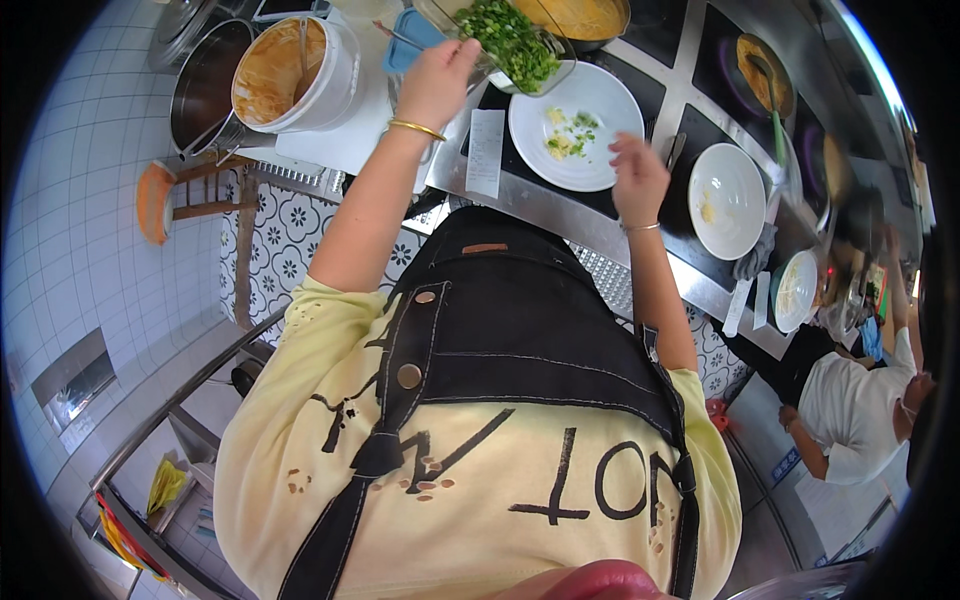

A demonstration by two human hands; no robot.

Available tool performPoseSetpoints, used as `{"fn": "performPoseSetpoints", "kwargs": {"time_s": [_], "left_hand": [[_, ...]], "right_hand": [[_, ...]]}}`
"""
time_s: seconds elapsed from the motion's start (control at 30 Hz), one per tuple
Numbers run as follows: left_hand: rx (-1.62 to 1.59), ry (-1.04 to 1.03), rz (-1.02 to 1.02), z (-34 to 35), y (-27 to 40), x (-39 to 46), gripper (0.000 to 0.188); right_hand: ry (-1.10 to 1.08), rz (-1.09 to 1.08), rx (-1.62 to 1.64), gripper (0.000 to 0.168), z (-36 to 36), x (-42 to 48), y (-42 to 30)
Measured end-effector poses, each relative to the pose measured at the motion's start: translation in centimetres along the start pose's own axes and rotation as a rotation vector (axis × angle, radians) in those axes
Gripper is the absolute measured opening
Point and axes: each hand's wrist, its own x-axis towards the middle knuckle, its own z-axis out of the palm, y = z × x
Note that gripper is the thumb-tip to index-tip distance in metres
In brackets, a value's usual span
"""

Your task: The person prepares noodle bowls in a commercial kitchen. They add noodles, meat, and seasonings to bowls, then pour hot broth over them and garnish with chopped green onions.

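My left hand (pixel 439 81), with a gold bangle at its wrist, is closed around a thin-handled utensil (pixel 397 36), whose far end is hidden. Close by its fingertips is a glass container (pixel 564 73) of chopped green onions (pixel 510 41). Under the container's near corner lies a round white plate (pixel 536 154) with small heaps of minced garlic (pixel 556 146) and green bits. Over this plate's right rim hovers my right hand (pixel 641 176), slightly blurred, its fingers loosely bent and apart, with nothing visible in it. A printed paper slip (pixel 485 154) lies left of the plate.
A white bucket (pixel 341 75) with orange-brown residue and a deep metal pot (pixel 199 97) stand left. To the right are a white bowl (pixel 739 217), a smaller bowl (pixel 796 292) and a pan (pixel 784 86) with a green-handled utensil. A co-worker (pixel 855 420) stands far right.
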Motion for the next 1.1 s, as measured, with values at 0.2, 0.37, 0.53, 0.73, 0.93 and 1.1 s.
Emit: {"fn": "performPoseSetpoints", "kwargs": {"time_s": [0.2, 0.37, 0.53, 0.73, 0.93, 1.1], "left_hand": [[-0.321, -0.203, -0.352, -3.3, -7.1, 15.6, 0.048], [-0.349, -0.065, -0.244, 0.3, -9.0, 27.5, 0.032], [-0.182, 0.027, -0.138, 1.6, -8.5, 30.8, 0.045], [-0.105, -0.337, 0.121, -0.2, 3.3, 20.4, 0.044], [-0.156, -0.922, 0.111, 10.4, 9.5, 9.6, 0.054], [-0.005, -0.774, 0.399, 17.5, 11.7, 1.3, 0.049]], "right_hand": [[0.306, 0.076, 0.005, 0.016, 0.7, 1.0, -2.0], [0.362, 0.133, -0.002, 0.017, 1.2, 1.4, -4.2], [0.552, 0.312, 0.093, 0.019, 1.7, -0.4, -6.0], [0.791, 0.19, 0.149, 0.02, -1.2, 1.8, -10.5], [0.68, -0.041, -0.03, 0.013, -5.5, 5.7, -9.6], [0.655, -0.041, -0.32, 0.012, -11.3, 2.6, -3.6]]}}
